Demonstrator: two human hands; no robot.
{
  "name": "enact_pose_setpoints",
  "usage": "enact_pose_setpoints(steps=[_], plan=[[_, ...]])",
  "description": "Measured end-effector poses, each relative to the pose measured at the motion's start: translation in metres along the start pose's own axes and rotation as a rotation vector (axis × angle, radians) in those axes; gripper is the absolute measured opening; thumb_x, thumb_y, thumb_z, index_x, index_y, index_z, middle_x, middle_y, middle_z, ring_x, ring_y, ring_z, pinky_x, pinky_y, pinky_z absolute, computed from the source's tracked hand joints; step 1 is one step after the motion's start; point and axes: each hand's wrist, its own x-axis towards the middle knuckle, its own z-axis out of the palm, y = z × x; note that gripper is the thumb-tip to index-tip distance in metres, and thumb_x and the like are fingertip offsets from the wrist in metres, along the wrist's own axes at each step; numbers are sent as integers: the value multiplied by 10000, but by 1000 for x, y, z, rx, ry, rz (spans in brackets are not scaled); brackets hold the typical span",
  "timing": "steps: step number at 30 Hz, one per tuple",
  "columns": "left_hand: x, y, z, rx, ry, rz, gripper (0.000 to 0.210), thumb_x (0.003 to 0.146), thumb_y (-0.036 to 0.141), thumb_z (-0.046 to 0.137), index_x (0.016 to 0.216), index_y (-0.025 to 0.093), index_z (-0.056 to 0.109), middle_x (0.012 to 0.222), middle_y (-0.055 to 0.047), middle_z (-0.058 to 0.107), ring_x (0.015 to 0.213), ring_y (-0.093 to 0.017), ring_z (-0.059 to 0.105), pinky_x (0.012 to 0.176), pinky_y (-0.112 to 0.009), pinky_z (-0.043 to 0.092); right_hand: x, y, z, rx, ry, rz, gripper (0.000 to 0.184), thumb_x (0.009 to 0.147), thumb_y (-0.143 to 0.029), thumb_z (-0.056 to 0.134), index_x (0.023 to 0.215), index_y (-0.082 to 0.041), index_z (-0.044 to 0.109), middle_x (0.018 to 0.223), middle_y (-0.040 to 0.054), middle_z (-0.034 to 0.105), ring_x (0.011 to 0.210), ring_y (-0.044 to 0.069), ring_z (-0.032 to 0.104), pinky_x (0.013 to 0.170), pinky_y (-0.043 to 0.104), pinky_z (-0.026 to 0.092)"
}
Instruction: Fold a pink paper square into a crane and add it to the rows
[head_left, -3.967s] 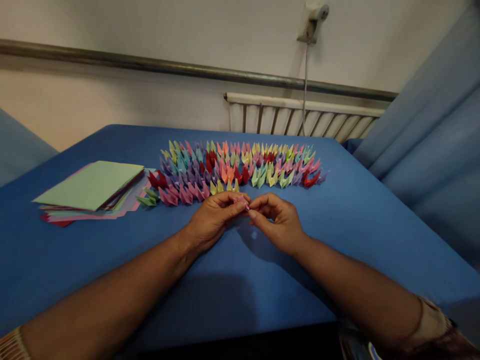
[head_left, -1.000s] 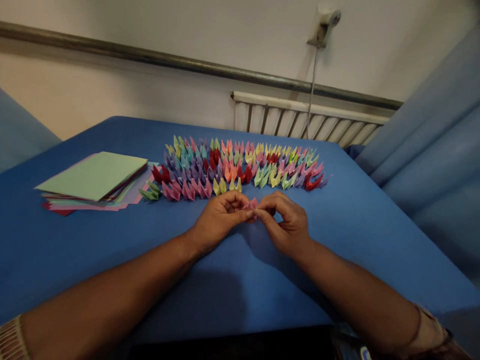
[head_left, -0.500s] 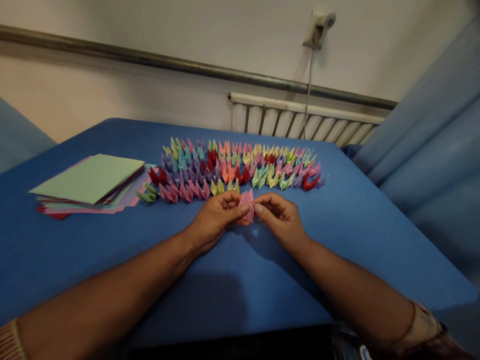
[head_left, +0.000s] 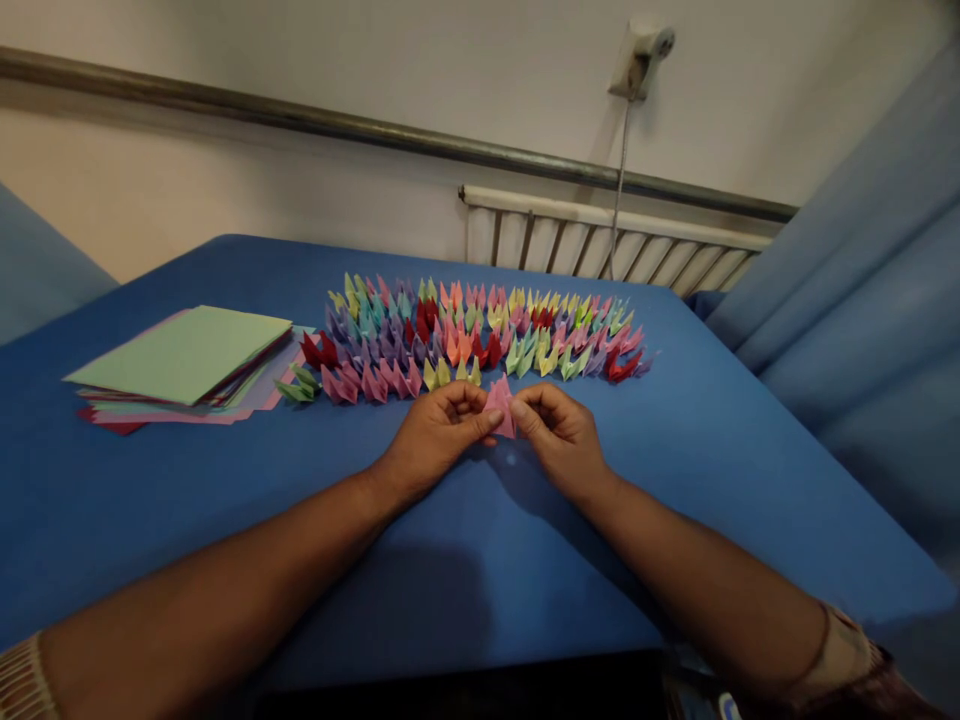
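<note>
Between my two hands, just above the blue table (head_left: 600,560), is a small pink folded paper crane (head_left: 501,408) with its points upward. My left hand (head_left: 444,432) pinches its left side between thumb and fingers. On the other side, my right hand (head_left: 559,432) grips the right edge with thumb and forefinger. Part of the paper is hidden by my fingertips. Just beyond my hands stand rows of finished paper cranes (head_left: 457,340) in many colours, the nearest pink and yellow ones close to my left fingers.
A stack of coloured paper squares (head_left: 187,350), light green on top, lies at the left. Behind the table are a radiator (head_left: 585,235), a metal rail (head_left: 337,125) and a wall socket (head_left: 639,65) with a cord. A blue curtain (head_left: 862,300) hangs at the right.
The pink paper has turned slightly in my fingers and now shows a broader, flatter face. My right fingers have shifted a little along its edge. Both hands keep hold of it.
</note>
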Motion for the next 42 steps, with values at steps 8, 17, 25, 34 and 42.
enact_pose_setpoints(steps=[8, 17, 25, 34, 42], plan=[[-1, -1, -1, 18, -10, 93, 336, 732, 341, 799, 980, 178, 642, 885, -8, 674, 771, -140, 646, 691, -265, 562, 4, 9, 1, 103, 12, 43, 159, 870, -334, 657, 787, -199, 647, 733, -17, 561, 633, 101, 503, 600, 245, 409], [5, -1, -8, 141, 30, 201, 164, 806, 297, 728, 879, 165, 664, 878, -17, 664, 748, -123, 627, 700, -253, 542, 8, 17, -3, 81, -46, -23, 158, 916, -324, 590, 825, -214, 657, 727, -11, 586, 630, 115, 562, 627, 267, 474], [5, -4, -8, -1, 25, 70, 260, 801, 359, 735, 957, 172, 645, 777, 33, 576, 693, -104, 597, 699, -294, 597, 7, 20, -2, 80, -42, -1, 124, 905, -313, 599, 852, -210, 644, 754, -4, 594, 633, 113, 571, 613, 260, 480], [6, -6, -7, -28, -62, -22, 336, 703, 301, 809, 971, 169, 655, 829, -2, 691, 701, -110, 645, 696, -254, 545, 8, 23, 0, 126, -17, 41, 88, 854, -295, 653, 885, -226, 608, 742, -21, 583, 582, 103, 535, 543, 237, 449], [4, -7, -1, 52, 23, 91, 303, 688, 268, 812, 931, 176, 657, 903, -9, 703, 865, -155, 669, 873, -314, 529, 4, 12, 0, -74, 60, -166, 56, 859, -222, 629, 834, -223, 578, 840, 8, 562, 741, 131, 571, 682, 273, 500]])
